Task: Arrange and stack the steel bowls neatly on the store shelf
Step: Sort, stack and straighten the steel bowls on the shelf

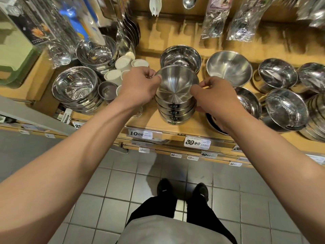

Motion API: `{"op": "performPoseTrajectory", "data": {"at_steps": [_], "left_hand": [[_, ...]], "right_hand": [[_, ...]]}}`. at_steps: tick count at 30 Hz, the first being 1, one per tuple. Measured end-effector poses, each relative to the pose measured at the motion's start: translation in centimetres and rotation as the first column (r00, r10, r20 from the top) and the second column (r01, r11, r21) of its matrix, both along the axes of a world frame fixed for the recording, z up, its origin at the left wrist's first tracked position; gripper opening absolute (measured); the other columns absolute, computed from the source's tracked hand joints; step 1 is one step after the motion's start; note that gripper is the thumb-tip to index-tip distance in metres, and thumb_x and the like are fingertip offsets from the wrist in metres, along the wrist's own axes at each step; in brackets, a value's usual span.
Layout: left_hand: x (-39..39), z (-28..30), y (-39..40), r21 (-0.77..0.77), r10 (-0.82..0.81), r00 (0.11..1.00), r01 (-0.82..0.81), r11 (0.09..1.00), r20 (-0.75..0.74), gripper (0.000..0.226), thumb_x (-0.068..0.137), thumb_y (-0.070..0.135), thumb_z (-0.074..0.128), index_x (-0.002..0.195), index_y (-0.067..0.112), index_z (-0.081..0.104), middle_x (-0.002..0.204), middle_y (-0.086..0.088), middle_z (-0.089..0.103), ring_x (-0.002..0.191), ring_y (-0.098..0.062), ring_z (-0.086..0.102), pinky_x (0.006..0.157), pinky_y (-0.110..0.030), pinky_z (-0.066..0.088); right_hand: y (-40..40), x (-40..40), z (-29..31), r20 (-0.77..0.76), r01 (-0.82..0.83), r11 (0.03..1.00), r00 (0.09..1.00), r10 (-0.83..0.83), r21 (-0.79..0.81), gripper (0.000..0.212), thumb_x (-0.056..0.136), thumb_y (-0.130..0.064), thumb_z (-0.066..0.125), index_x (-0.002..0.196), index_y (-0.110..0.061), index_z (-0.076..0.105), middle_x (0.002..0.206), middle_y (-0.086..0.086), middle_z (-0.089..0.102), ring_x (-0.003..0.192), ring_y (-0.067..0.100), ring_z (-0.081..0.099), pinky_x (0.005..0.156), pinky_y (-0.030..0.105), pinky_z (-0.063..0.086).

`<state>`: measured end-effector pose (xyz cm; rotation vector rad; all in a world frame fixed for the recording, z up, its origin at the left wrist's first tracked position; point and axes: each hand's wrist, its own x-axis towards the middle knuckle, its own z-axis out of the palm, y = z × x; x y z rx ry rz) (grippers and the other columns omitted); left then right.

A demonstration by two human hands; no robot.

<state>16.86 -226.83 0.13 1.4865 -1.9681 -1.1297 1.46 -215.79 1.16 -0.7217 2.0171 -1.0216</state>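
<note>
Hands both pinch one round brushed-steel bowl [175,83], left hand [139,85] and right hand [211,97] fingers clamped on opposite rims, atop four stacked labelled steel bowls [175,112] on the wooden shelf [190,127].

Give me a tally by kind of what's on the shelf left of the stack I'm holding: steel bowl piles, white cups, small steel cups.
Left of the held bowl stack:
steel bowl piles: 2
white cups: 5 showing, two partly behind the hand
small steel cup: 1
Total: 8
</note>
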Motion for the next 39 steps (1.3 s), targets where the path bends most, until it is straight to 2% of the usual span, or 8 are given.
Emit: {"op": "performPoseTrajectory", "data": {"at_steps": [3,6,12,16,19,22,33,39], "left_hand": [[0.3,0.5,0.6,0.131,-0.011,0.999,0.017,0.991,-0.050,0.037,0.088,0.027,0.062,0.092,-0.009,0.067,0.079,-0.019,0.064,0.079,-0.034,0.067,0.086,-0.061,0.058],[0.4,1.1,1.2,0.272,-0.014,0.999,0.027,0.962,-0.046,0.048,0.079,0.035,0.063,0.103,-0.006,0.071,0.101,-0.028,0.074,0.101,-0.045,0.071,0.091,-0.063,0.057],[-0.1,0.8,1.6,0.337,-0.004,0.999,0.016,0.941,-0.035,0.035,0.096,0.019,0.060,0.111,-0.012,0.068,0.107,-0.033,0.071,0.084,-0.036,0.074,0.069,-0.041,0.064],[-0.3,2.1,2.0,0.327,0.002,1.000,0.002,0.945,-0.011,0.048,0.080,0.025,0.059,0.110,-0.011,0.067,0.105,-0.032,0.071,0.103,-0.048,0.068,0.082,-0.063,0.059],[-0.5,2.3,1.8,0.286,0.006,1.000,-0.006,0.958,0.001,0.055,0.069,0.029,0.056,0.107,-0.010,0.067,0.095,-0.028,0.070,0.105,-0.049,0.067,0.083,-0.064,0.058],[-0.7,2.5,1.9,0.308,0.017,1.000,-0.015,0.951,-0.003,0.053,0.069,0.026,0.054,0.108,-0.007,0.068,0.108,-0.032,0.070,0.102,-0.048,0.069,0.078,-0.064,0.060],[-1.5,0.1,0.8,0.428,0.061,0.997,-0.034,0.903,-0.050,0.025,0.097,0.008,0.053,0.113,-0.007,0.065,0.102,-0.026,0.066,0.083,-0.030,0.067,0.061,-0.036,0.063],[-1.3,0.0,1.0,0.429,-0.009,0.999,0.030,0.903,-0.052,0.032,0.096,0.012,0.053,0.121,-0.005,0.062,0.109,-0.029,0.071,0.085,-0.031,0.070,0.084,-0.052,0.062]], "right_hand": [[0.0,0.1,0.1,0.034,0.006,1.000,0.999,-0.007,0.030,0.042,0.073,-0.044,0.065,0.106,-0.017,0.065,0.100,0.002,0.068,0.095,0.023,0.070,0.085,0.049,0.062],[0.1,0.1,-0.1,0.062,-0.019,0.998,0.998,0.015,0.064,0.039,0.087,-0.040,0.064,0.116,-0.015,0.065,0.093,-0.004,0.065,0.082,0.012,0.065,0.079,0.040,0.065],[0.2,0.2,-0.3,0.097,-0.001,0.998,0.995,-0.005,0.069,0.023,0.091,-0.031,0.063,0.095,-0.010,0.069,0.078,-0.003,0.059,0.070,0.012,0.059,0.077,0.041,0.065],[0.2,0.3,-0.7,0.096,0.035,0.998,0.995,-0.040,0.058,0.019,0.090,-0.025,0.063,0.091,-0.006,0.069,0.071,-0.002,0.056,0.068,0.014,0.057,0.079,0.049,0.063],[0.3,0.1,-0.8,0.071,0.057,0.997,0.996,-0.061,0.051,0.027,0.087,-0.027,0.063,0.093,-0.002,0.071,0.073,0.001,0.059,0.074,0.021,0.063,0.083,0.054,0.062],[0.2,-0.1,-0.5,0.042,0.049,0.998,0.998,-0.051,0.045,0.025,0.087,-0.027,0.062,0.084,-0.003,0.068,0.069,0.002,0.059,0.080,0.030,0.072,0.084,0.055,0.061],[0.0,-0.4,0.1,0.016,0.019,0.997,1.000,-0.020,0.076,0.028,0.087,-0.027,0.065,0.087,0.001,0.068,0.066,0.003,0.055,0.067,0.021,0.063,0.080,0.052,0.063],[0.0,-0.3,-0.4,0.034,0.002,0.995,0.999,-0.005,0.096,0.027,0.088,-0.033,0.061,0.098,-0.008,0.067,0.080,0.002,0.064,0.076,0.021,0.067,0.078,0.047,0.065]]}}
